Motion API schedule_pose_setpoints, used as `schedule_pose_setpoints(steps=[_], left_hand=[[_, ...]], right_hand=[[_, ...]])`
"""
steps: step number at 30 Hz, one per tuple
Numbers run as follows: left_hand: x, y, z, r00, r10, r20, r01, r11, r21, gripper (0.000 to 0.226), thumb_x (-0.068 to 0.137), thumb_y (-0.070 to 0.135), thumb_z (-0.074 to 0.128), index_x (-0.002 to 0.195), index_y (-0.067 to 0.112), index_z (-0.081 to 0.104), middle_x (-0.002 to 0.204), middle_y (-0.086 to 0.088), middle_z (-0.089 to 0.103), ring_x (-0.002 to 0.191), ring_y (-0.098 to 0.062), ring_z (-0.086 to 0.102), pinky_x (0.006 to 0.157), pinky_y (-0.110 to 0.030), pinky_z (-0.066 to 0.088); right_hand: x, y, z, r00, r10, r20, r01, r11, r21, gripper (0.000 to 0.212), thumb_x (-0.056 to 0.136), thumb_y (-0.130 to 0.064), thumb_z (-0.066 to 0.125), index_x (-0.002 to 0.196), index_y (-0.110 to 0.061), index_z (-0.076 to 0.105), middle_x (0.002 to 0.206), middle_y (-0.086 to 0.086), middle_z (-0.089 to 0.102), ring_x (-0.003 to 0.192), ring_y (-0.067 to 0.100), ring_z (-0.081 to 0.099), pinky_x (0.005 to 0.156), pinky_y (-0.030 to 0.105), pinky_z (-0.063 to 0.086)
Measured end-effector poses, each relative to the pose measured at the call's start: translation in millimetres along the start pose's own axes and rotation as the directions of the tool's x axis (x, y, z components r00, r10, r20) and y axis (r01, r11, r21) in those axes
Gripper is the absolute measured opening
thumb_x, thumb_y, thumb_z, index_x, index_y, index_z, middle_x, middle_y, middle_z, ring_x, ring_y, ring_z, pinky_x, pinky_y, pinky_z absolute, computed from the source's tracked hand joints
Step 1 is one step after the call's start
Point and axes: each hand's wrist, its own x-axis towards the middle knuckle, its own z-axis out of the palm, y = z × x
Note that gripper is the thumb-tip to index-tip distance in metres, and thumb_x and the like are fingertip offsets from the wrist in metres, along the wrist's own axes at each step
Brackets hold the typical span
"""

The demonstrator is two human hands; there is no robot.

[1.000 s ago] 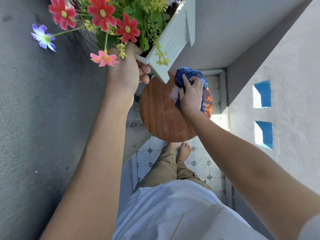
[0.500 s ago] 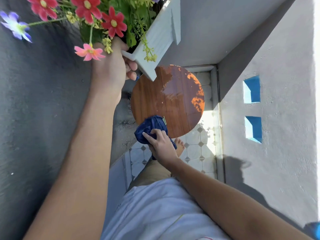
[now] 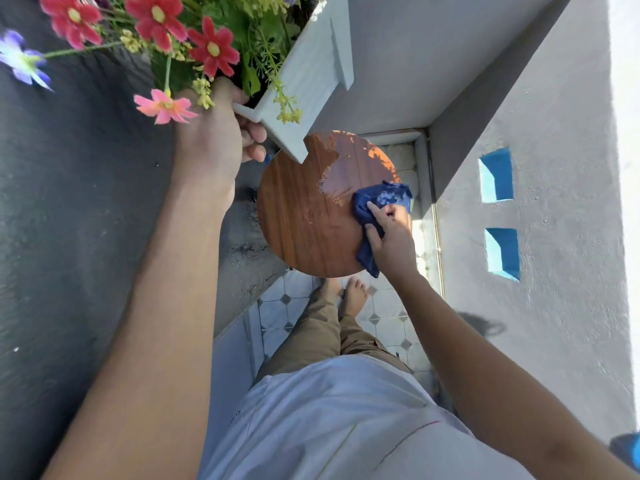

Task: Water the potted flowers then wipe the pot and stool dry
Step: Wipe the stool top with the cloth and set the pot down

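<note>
A white rectangular flower pot (image 3: 304, 81) with red, pink and purple flowers (image 3: 211, 46) is held up and tilted above the stool by my left hand (image 3: 214, 143), which grips its near end. Below it stands a round brown wooden stool (image 3: 304, 220); its far part shines wet. My right hand (image 3: 391, 240) presses a dark blue cloth (image 3: 377, 202) on the stool's right edge.
A dark grey wall (image 3: 69, 237) runs along the left. A light grey wall (image 3: 554, 271) with two blue openings stands on the right. Patterned floor tiles (image 3: 381, 317) lie in the narrow strip between, where my bare feet stand just before the stool.
My right hand with the cloth has swept from the stool's near left edge across to its right edge. The pot stays lifted in my left hand.
</note>
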Motion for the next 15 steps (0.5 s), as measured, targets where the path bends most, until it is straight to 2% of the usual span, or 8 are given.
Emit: schedule_pose_setpoints(steps=[4, 6, 9, 13, 15], left_hand=[[0.2, 1.1, 0.0, 1.000, -0.005, 0.007, 0.005, 1.000, -0.004, 0.026, 0.089, 0.007, 0.040, 0.065, 0.010, 0.049, 0.048, 0.000, 0.052, 0.048, -0.015, 0.049, 0.044, -0.027, 0.039], [-0.3, 3.0, -0.3, 1.000, -0.006, 0.015, 0.006, 1.000, -0.023, 0.028, 0.089, 0.007, 0.040, 0.063, 0.010, 0.049, 0.046, 0.000, 0.051, 0.048, -0.017, 0.047, 0.044, -0.027, 0.039], [-1.9, 6.2, 1.7, 1.000, 0.000, 0.021, 0.001, 0.998, -0.065, 0.032, 0.089, 0.006, 0.040, 0.059, 0.009, 0.051, 0.048, -0.004, 0.049, 0.048, -0.017, 0.046, 0.046, -0.027, 0.039], [-0.9, 8.8, 3.8, 0.999, 0.003, 0.038, 0.001, 0.996, -0.084, 0.032, 0.089, 0.005, 0.039, 0.059, 0.009, 0.050, 0.048, -0.005, 0.049, 0.044, -0.015, 0.044, 0.046, -0.027, 0.038], [-1.1, 7.8, 2.6, 0.999, -0.001, 0.039, 0.004, 0.997, -0.078, 0.030, 0.089, 0.006, 0.039, 0.061, 0.010, 0.050, 0.052, -0.005, 0.049, 0.046, -0.014, 0.046, 0.046, -0.027, 0.038]], right_hand=[[27.4, 2.2, -9.0, 0.966, 0.219, -0.135, -0.202, 0.971, 0.132, 0.042, 0.091, -0.019, 0.053, 0.132, -0.016, 0.058, 0.121, 0.007, 0.044, 0.116, 0.024, 0.046, 0.103, 0.038, 0.042], [31.0, -11.9, -0.4, 0.949, 0.250, -0.194, -0.232, 0.967, 0.108, 0.041, 0.090, -0.014, 0.052, 0.131, -0.013, 0.059, 0.122, 0.010, 0.045, 0.117, 0.025, 0.043, 0.102, 0.039, 0.042], [21.9, -41.0, 20.5, 0.967, 0.175, -0.185, -0.171, 0.984, 0.039, 0.041, 0.090, -0.013, 0.050, 0.130, -0.013, 0.059, 0.123, 0.016, 0.049, 0.116, 0.030, 0.046, 0.098, 0.039, 0.042], [-10.1, -78.8, 59.8, 0.998, -0.053, -0.025, 0.053, 0.998, 0.017, 0.040, 0.088, -0.005, 0.056, 0.128, -0.008, 0.061, 0.119, 0.013, 0.049, 0.113, 0.029, 0.046, 0.096, 0.037, 0.046], [-33.8, -99.1, 82.6, 0.971, -0.216, 0.105, 0.215, 0.976, 0.026, 0.042, 0.084, -0.002, 0.057, 0.126, -0.007, 0.061, 0.117, 0.016, 0.050, 0.107, 0.032, 0.047, 0.088, 0.039, 0.048]])
